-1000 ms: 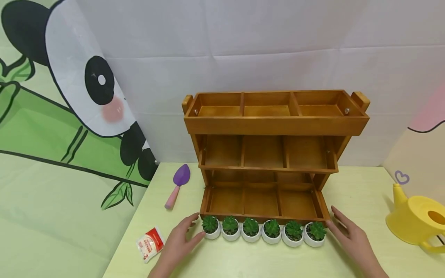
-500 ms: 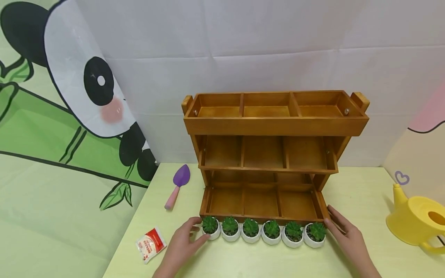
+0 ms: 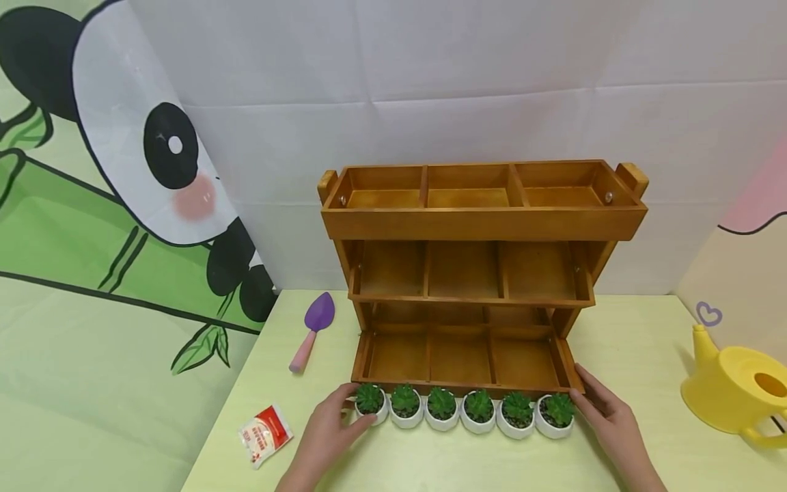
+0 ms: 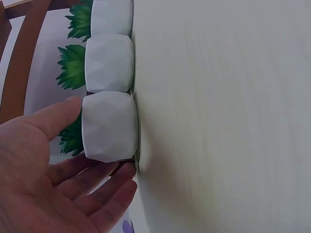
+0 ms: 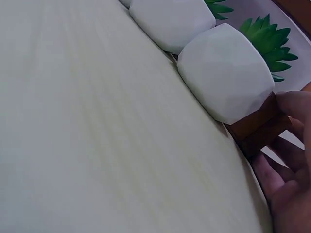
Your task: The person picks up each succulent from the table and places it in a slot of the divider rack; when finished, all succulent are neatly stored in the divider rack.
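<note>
Several succulents in white faceted pots stand in a row along the front of a three-tier wooden shelf. My left hand is at the row's left end. Its thumb and fingers hold the leftmost potted succulent, thumb at the rim and fingers along the outer side. At the right end my right hand grips the shelf's front corner, beside the rightmost potted succulent. Its thumb lies on the front and its fingers curl by the side.
A purple trowel with a pink handle and a red-and-white packet lie on the left. A yellow watering can stands on the right. Behind the shelf hangs a pale cloth backdrop.
My left hand has moved right, and its thumb now reaches the front of the leftmost pot. The right hand has come slightly left, closer around the shelf corner. Pots and shelf stay put.
</note>
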{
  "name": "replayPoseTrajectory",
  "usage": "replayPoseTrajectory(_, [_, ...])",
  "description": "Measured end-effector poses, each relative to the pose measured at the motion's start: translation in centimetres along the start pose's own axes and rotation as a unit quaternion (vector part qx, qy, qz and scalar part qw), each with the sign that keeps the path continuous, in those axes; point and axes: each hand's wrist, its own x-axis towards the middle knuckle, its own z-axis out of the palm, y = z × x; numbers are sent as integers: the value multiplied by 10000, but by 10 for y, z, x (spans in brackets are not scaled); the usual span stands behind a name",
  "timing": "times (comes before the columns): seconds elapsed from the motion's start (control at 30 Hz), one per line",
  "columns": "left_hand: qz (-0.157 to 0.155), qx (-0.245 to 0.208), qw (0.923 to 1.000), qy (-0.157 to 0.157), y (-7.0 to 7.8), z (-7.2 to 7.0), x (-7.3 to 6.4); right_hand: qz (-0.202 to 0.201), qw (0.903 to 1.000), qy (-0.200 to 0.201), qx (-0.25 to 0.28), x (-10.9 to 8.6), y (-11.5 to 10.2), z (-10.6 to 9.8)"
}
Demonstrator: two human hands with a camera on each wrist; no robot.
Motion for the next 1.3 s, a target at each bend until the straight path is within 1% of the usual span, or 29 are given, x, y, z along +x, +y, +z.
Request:
replayPoseTrajectory(0.2, [-44,62,10000,20,2,2,1,68,10000,1,-67,1,3,1])
replayPoseTrajectory(0.47, [-141,51,9999,-37,5,4,3,98,9999,27,-94,2,3,2])
replayPoseTrajectory(0.7, [-26,200,9998,56,2,7,3,156,9997,60,-158,2,5,2])
replayPoseTrajectory(0.83, [-1,167,9998,94,1,7,4,183,9997,51,-178,2,6,2])
replayPoseTrajectory(1.03, [131,137,9997,165,0,8,4,223,9997,17,-141,2,7,1])
replayPoseTrajectory(1.3, [181,118,9996,181,1,8,4,276,9995,7,-141,3,9,1])
